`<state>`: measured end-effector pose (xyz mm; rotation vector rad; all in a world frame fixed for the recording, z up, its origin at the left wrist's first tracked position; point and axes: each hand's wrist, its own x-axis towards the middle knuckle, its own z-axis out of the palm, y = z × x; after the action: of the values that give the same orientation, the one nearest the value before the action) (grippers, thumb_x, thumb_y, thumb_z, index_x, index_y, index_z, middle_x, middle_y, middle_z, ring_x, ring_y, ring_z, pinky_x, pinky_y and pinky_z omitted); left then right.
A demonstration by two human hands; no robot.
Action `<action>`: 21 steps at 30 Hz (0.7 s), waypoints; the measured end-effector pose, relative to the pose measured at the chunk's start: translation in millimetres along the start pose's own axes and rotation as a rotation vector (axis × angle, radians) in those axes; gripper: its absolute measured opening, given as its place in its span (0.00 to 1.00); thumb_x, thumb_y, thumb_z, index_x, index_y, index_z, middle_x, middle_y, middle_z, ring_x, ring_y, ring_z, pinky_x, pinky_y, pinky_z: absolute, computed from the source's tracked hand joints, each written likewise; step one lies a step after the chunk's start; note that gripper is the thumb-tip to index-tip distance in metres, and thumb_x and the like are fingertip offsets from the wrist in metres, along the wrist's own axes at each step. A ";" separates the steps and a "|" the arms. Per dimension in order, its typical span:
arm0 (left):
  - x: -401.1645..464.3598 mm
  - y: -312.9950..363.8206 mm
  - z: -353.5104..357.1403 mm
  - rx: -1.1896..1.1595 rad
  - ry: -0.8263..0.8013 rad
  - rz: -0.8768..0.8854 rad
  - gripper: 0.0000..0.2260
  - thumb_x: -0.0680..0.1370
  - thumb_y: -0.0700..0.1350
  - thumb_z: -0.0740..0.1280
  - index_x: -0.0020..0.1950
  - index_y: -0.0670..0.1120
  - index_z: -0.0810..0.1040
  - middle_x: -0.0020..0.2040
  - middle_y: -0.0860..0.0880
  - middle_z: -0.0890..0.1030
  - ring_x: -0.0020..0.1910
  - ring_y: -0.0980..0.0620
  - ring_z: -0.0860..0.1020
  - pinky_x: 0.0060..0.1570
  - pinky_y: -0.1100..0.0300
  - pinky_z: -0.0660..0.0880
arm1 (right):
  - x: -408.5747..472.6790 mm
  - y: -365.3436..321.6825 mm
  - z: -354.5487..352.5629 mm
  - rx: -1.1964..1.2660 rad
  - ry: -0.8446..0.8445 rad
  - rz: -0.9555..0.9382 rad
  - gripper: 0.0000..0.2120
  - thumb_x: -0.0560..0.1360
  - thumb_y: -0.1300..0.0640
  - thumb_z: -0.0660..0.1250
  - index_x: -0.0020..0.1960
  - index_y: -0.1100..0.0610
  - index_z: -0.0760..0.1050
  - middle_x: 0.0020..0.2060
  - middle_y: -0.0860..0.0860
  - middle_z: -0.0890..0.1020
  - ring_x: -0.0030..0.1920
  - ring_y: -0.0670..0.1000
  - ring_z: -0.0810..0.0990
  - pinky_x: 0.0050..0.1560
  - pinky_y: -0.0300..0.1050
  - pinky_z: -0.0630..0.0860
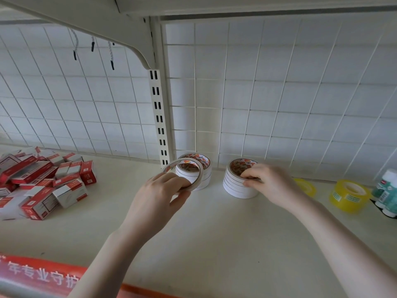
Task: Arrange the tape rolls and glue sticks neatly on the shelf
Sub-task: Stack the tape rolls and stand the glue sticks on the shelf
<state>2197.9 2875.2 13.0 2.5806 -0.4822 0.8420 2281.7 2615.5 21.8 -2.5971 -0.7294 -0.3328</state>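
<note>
Cream shelf (214, 233) carries everything here. Nearest, the left hand (159, 198) pinches a thin white tape roll (185, 171), tilted and raised just before a left stack of tape rolls (198, 175). Right hand (268, 181) grips the top of the right stack (238, 181). Yellow tape (349, 195) sits rightward, red boxes (43, 181) left, wire grid (279, 93) behind.
</note>
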 end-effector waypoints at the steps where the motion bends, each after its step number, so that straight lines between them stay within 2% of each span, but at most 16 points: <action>1: 0.0 -0.3 0.1 -0.003 0.002 0.000 0.11 0.74 0.50 0.59 0.41 0.48 0.78 0.35 0.55 0.76 0.36 0.51 0.75 0.33 0.55 0.74 | 0.4 1.0 1.7 -0.002 0.002 -0.014 0.04 0.74 0.58 0.68 0.47 0.57 0.81 0.40 0.52 0.79 0.44 0.53 0.75 0.46 0.48 0.71; 10: -2.6 -1.5 -1.4 -0.024 0.020 -0.003 0.10 0.74 0.51 0.60 0.41 0.48 0.79 0.35 0.55 0.77 0.35 0.52 0.75 0.33 0.57 0.74 | 0.0 4.1 8.3 0.032 0.045 -0.032 0.05 0.74 0.58 0.69 0.49 0.56 0.82 0.41 0.52 0.80 0.45 0.52 0.75 0.45 0.48 0.70; 16: -0.4 -0.2 -1.8 -0.010 0.029 0.015 0.11 0.74 0.51 0.59 0.40 0.47 0.79 0.34 0.54 0.77 0.35 0.51 0.75 0.32 0.56 0.74 | -4.9 6.0 4.0 0.009 -0.009 -0.031 0.13 0.74 0.60 0.69 0.58 0.54 0.79 0.51 0.51 0.82 0.54 0.52 0.76 0.53 0.48 0.71; 21: 5.8 -2.2 -5.1 -0.005 0.041 0.021 0.12 0.74 0.52 0.59 0.41 0.48 0.80 0.35 0.55 0.78 0.36 0.52 0.75 0.33 0.55 0.75 | -4.3 7.4 3.1 -0.008 -0.037 -0.034 0.13 0.74 0.60 0.68 0.59 0.53 0.79 0.53 0.50 0.81 0.56 0.52 0.76 0.55 0.50 0.72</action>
<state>2200.9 2878.3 19.8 2.5523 -0.4992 0.8979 2282.4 2609.3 15.2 -2.6073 -0.7867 -0.2990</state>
